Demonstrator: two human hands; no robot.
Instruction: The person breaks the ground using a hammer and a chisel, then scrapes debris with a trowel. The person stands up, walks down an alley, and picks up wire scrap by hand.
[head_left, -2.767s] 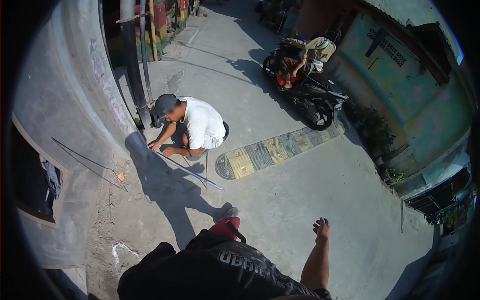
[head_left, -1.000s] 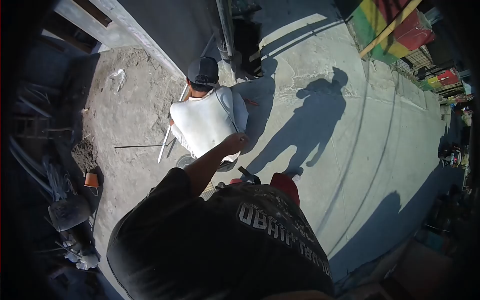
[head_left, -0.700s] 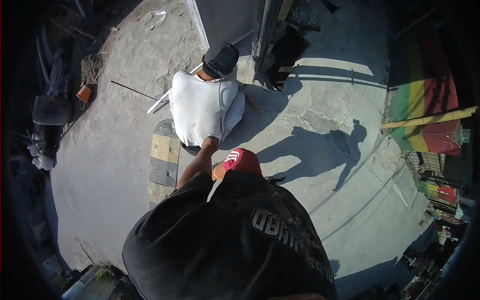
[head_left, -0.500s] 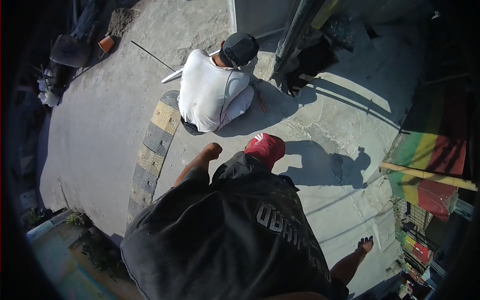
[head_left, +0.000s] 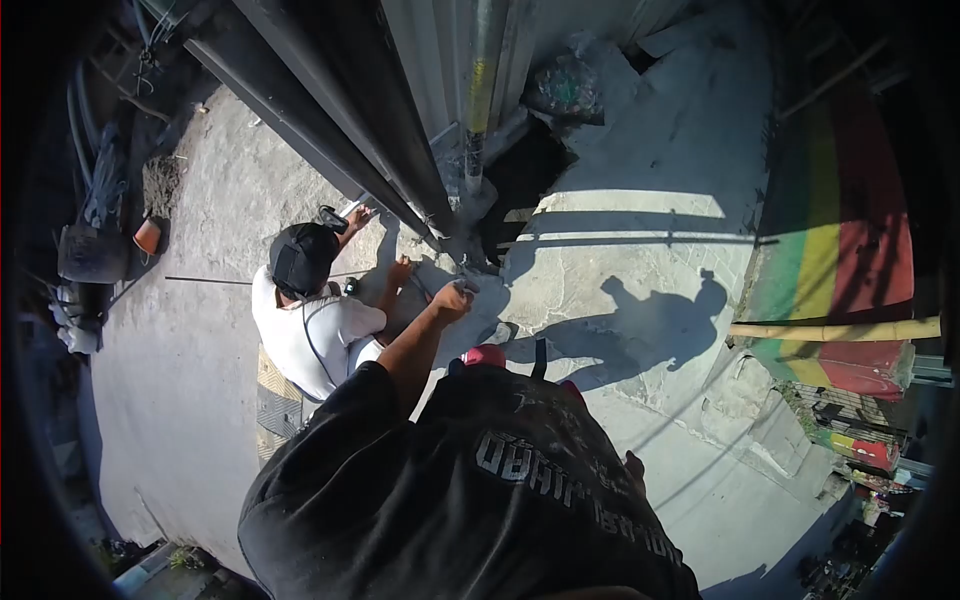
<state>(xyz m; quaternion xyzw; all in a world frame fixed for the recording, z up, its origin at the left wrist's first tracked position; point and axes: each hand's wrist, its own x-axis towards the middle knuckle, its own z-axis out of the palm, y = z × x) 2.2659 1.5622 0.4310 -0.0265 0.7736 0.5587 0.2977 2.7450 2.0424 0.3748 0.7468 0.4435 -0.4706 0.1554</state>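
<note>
My left hand reaches forward with its fingers curled together, near the foot of the dark posts. What it may hold is too small to make out. Low at my right side, only a bit of my right hand shows past my black shirt, its fingers not clear. At my front left a person in a white shirt and dark cap crouches. One of that person's hands is by a pale strip at the wall foot, the other just left of my left hand.
A dark opening lies beside a grey pipe. Past it sits a bag of rubbish. A bamboo pole crosses the striped wall at right. A thin rod, patterned strip and orange bucket are at left.
The posts now stand large ahead. My left hand has moved forward, up to their foot. The crouching person appears further left, with both hands now showing. My right hand is mostly hidden.
</note>
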